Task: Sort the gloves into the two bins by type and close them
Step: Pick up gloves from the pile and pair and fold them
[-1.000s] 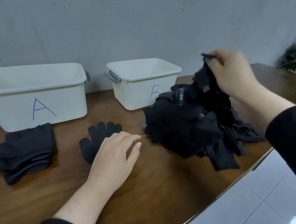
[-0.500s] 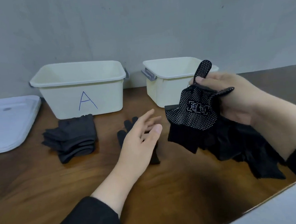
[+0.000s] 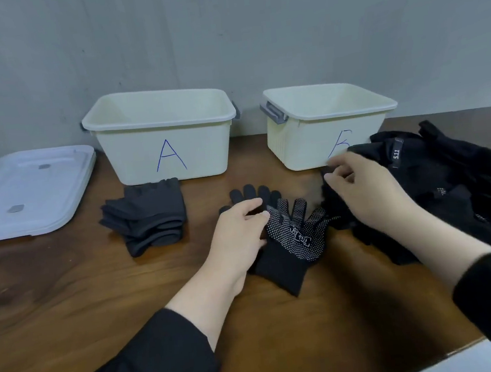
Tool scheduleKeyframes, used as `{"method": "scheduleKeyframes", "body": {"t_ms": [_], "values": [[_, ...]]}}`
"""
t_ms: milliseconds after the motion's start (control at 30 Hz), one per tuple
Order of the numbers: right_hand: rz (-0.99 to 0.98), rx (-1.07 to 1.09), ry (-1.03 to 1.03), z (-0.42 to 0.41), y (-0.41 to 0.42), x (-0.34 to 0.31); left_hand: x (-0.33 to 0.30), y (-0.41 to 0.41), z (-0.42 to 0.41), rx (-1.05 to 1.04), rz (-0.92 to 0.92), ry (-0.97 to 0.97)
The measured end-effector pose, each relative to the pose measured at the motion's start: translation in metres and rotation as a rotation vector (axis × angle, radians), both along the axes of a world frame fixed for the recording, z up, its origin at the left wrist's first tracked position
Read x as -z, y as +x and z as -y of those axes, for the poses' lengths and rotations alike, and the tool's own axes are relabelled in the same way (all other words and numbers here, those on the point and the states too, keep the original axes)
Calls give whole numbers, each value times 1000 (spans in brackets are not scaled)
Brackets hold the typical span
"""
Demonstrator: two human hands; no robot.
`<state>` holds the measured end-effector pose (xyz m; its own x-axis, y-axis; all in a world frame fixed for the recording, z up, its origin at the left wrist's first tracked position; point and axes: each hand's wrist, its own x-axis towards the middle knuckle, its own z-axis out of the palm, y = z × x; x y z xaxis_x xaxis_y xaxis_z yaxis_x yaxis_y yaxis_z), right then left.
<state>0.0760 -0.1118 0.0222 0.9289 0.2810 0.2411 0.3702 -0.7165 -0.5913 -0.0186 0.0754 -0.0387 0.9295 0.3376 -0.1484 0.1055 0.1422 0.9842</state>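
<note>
A dotted black glove (image 3: 295,238) lies palm-up on the counter (image 3: 68,295) over a plain black glove (image 3: 252,193). The left hand (image 3: 239,235) pinches its edge. The right hand (image 3: 366,191), fingers curled, grips the black glove pile (image 3: 456,182) beside bin B (image 3: 308,136); bin A (image 3: 144,154) stands left of it.

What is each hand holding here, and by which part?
The left hand pinches the dotted glove at its left edge near the fingers. The right hand pinches black fabric at the glove pile's left edge.
</note>
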Motion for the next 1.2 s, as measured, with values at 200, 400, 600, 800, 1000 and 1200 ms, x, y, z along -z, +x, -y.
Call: {"method": "scheduleKeyframes", "body": {"t_ms": [200,400,600,800,1000,1200], "values": [[-10,-395,-222,-2,-71,40,-2,2,3,-46,15,-18],[131,-331,-358,-9,-88,68,-8,-6,-18,-153,130,403],[154,-330,-239,-7,-78,71,-15,-31,-54,-344,142,638],[124,-195,56,-9,-65,45,-16,-37,-57,-305,119,669],[-62,-136,233,-15,-50,-35,-17,-33,-58,-351,124,629],[-470,-311,388,-30,-13,-68,-17,-34,-61,-366,157,616]]}}
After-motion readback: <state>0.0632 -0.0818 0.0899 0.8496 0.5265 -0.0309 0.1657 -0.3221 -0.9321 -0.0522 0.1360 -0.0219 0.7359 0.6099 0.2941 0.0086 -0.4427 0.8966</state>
